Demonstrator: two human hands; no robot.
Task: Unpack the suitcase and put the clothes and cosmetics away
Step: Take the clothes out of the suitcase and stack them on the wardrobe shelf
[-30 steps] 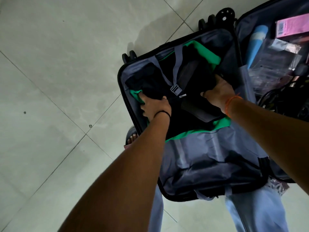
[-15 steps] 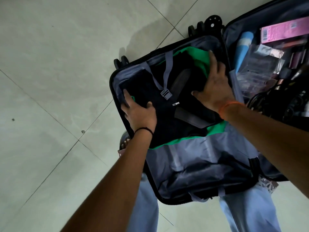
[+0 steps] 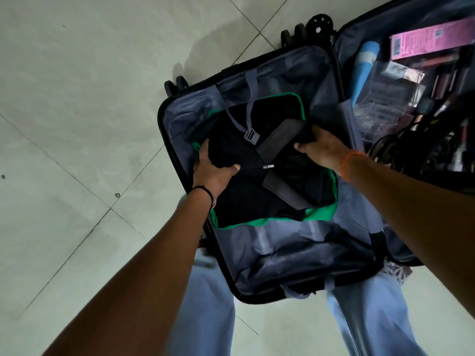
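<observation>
An open black suitcase point(image 3: 177, 160) with grey lining lies on the tiled floor. In its left half sits a stack of folded clothes point(image 3: 246, 191), black on top and green underneath, with a dark belt-like strap and grey buckle straps lying across it. My left hand point(image 3: 213, 170) grips the stack's left edge, thumb on top. My right hand point(image 3: 323, 147) grips its right edge. The right half holds cosmetics point(image 3: 401, 93): a pink box point(image 3: 431, 39), a blue tube point(image 3: 365, 62), a clear pouch and several small items.
Pale floor tiles point(image 3: 77, 124) spread to the left of the case. My legs in light blue jeans point(image 3: 205, 317) stand at its near end. The suitcase wheels point(image 3: 318, 24) point away from me.
Both hands have shifted from pressing on top of the clothes to grasping the stack's two sides. The stack has slid nearer to me, baring the grey lining at the far end.
</observation>
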